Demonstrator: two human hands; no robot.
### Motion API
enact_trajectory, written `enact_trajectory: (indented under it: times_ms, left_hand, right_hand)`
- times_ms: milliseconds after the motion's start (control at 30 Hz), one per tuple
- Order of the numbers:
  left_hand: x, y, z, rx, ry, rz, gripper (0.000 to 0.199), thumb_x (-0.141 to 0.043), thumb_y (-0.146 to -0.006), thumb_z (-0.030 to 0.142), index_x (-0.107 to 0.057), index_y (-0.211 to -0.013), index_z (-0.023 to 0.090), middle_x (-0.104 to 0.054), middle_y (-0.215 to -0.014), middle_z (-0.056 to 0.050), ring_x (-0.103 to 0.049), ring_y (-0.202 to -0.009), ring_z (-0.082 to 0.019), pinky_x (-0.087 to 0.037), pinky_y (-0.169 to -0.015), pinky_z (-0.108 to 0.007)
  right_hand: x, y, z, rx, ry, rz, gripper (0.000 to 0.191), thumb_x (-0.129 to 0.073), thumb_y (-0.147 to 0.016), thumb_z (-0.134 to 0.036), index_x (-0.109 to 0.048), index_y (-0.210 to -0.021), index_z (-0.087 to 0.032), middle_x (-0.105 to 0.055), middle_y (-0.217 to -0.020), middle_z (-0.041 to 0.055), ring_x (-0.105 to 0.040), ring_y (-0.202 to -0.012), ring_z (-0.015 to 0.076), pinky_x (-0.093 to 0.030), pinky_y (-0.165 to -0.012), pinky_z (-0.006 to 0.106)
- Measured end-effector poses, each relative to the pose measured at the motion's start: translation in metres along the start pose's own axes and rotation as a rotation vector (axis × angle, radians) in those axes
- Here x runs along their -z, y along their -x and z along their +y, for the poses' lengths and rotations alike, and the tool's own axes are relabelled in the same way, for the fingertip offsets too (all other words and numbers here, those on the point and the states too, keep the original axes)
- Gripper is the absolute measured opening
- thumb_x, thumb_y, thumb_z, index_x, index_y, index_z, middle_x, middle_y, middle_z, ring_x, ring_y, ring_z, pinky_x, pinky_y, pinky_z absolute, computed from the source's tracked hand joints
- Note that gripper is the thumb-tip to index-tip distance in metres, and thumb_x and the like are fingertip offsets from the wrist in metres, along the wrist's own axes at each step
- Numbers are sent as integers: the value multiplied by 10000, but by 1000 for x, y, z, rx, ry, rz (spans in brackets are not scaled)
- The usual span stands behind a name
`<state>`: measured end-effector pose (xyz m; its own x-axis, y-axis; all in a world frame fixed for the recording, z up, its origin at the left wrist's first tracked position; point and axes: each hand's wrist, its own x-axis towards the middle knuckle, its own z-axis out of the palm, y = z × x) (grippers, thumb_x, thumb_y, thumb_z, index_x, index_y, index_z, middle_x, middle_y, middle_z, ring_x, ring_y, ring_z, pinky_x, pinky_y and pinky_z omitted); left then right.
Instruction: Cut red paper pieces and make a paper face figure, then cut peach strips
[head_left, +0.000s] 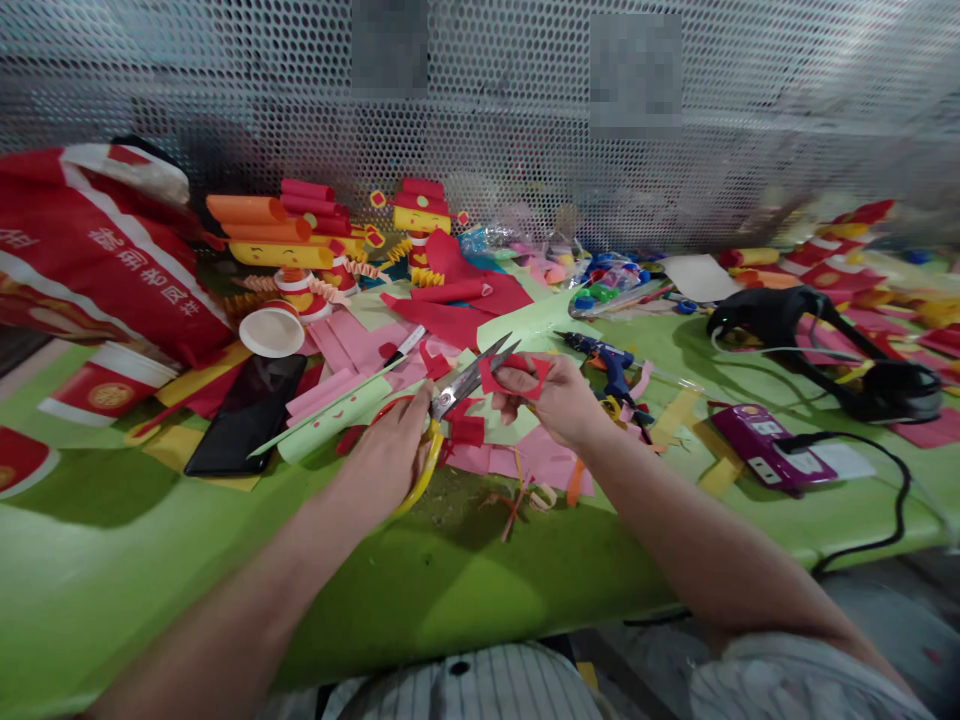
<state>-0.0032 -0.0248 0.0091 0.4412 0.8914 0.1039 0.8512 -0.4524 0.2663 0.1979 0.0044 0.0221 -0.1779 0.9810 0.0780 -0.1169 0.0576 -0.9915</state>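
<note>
My left hand (397, 450) is wrapped round the yellow handle of a pair of scissors (466, 386), whose blades point up and to the right, slightly parted. Between the fingers of my right hand (559, 400) is a small piece of red paper (525, 376), held just beside the blade tips. Underneath both hands lie scraps of red and pink paper (536, 460). A rolled sheet of light green paper (337, 418) rests near my left hand, partly behind it.
Paper figures (420, 215) stand at the back by the perforated metal wall. Left are a black phone (244, 415), paper cups (109, 385) and a red bag (127, 250). A blue glue gun (611, 362), purple power strip (772, 447) and black headset (825, 350) occupy the right.
</note>
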Motion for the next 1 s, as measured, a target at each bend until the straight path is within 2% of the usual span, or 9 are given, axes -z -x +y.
enact_trajectory:
  times_ms: [167,300,500,700,1000]
  left_hand:
    - [1,0,0,17,-39,-30,536,-316,-825,115,-318,-1361,79,-603,-1092,-172,-617,-905,-258,-499,-787,-425]
    - [1,0,-1,7,-64,-8,567,-339,-813,116,-287,-1377,94,-610,-1084,-165,-628,-862,-254,-511,-754,-419]
    - [3,-1,0,26,-58,-43,567,-324,-785,84,-324,-1352,83,-612,-1084,-160,-624,-900,-247,-505,-804,-424]
    - [2,1,-3,-3,-43,8,562,-339,-790,93,-326,-1350,136,-626,-1055,-126,-623,-889,-225,-507,-798,-398]
    - [4,0,-1,4,-43,-12,578,-347,-771,73,-326,-1349,79,-618,-1072,-168,-627,-884,-257,-510,-786,-446]
  right_hand:
    - [1,0,0,-1,24,-13,356,-727,-587,-488,-575,-550,-168,-599,-474,-2,-502,-354,91,-428,-370,245]
    - [2,0,-1,-16,25,-23,358,-735,-571,-487,-565,-561,-172,-589,-462,-9,-497,-354,92,-418,-371,242]
    - [5,0,-1,-11,40,-20,327,-707,-613,-447,-539,-548,-174,-587,-462,-8,-491,-365,84,-402,-385,232]
    - [6,1,-2,-13,63,-13,277,-688,-630,-384,-533,-541,-173,-555,-440,-23,-469,-370,78,-385,-391,231]
    - [10,1,-2,24,105,-4,248,-636,-671,-350,-540,-517,-181,-513,-411,-37,-443,-369,74,-357,-396,235]
